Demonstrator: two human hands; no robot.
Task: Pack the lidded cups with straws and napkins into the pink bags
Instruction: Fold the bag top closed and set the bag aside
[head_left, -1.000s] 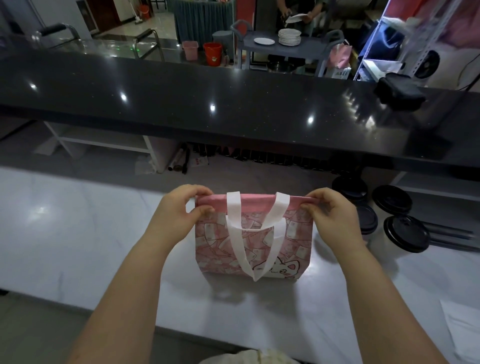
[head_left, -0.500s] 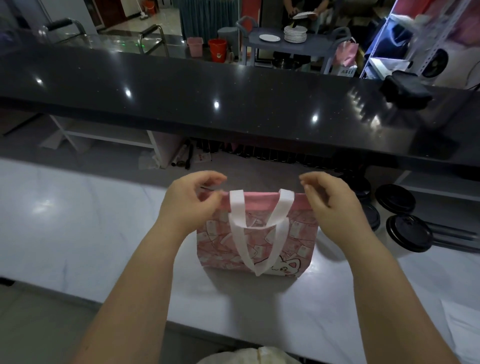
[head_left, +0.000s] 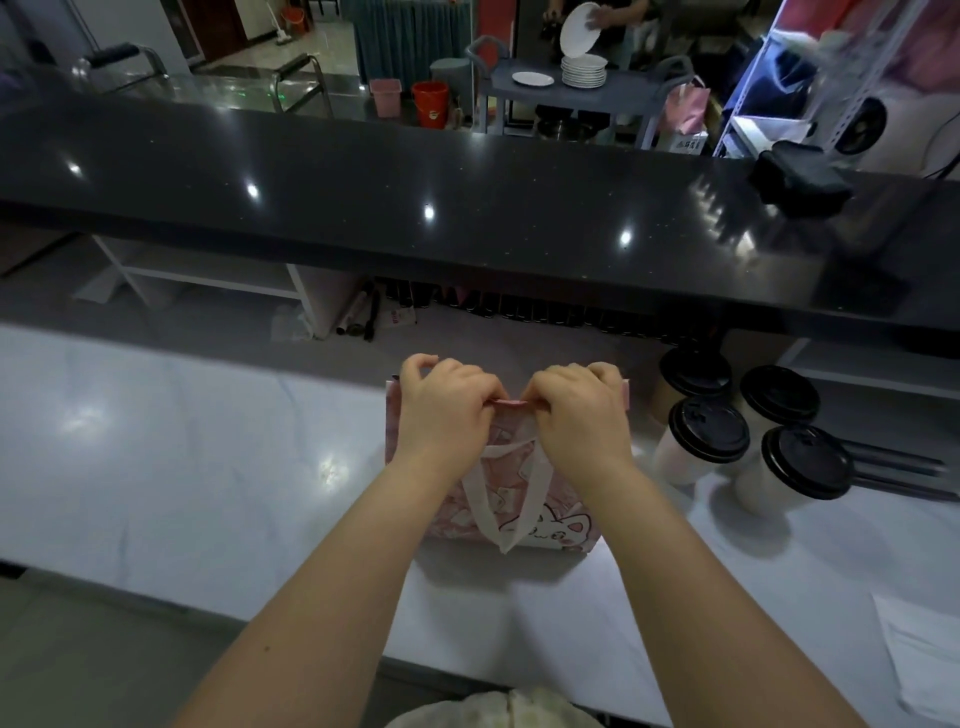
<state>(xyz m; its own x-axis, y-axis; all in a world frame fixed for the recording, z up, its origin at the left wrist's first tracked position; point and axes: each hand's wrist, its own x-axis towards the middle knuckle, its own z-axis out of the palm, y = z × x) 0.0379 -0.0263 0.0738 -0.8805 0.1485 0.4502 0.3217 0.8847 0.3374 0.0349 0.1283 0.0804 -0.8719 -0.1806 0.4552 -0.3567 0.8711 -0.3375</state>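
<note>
Both hands clamp the upper rim of the pink bag (head_left: 561, 525): the left hand (head_left: 447, 410) and right hand (head_left: 582, 415) sit side by side, nearly touching, at the middle of the rim, with fingers curled over the edge and a short strip of pink hem showing between them. Head view: the bag stands upright at the centre of the frame on the white counter (head_left: 182, 467), its printed face toward the camera and its white handle (head_left: 530, 493) hanging down the front in a loop; whether the mouth is parted cannot be told. Just right of the bag stand four lidded cups, pale with black lids, in a tight cluster: two toward the rear (head_left: 696, 371) (head_left: 779, 395) and two nearer (head_left: 709, 431) (head_left: 805, 462). Dark straws (head_left: 898, 462) lie on the counter just beyond the cups, at the right edge. A pale napkin (head_left: 924, 649) lies flat at the lower right, well apart from the bag. Across the upper half runs a raised black countertop (head_left: 415, 197) carrying a black object (head_left: 800, 179) at upper right. Behind it, at top centre, a grey cart (head_left: 623, 96) holds stacked white plates (head_left: 584, 70).
</note>
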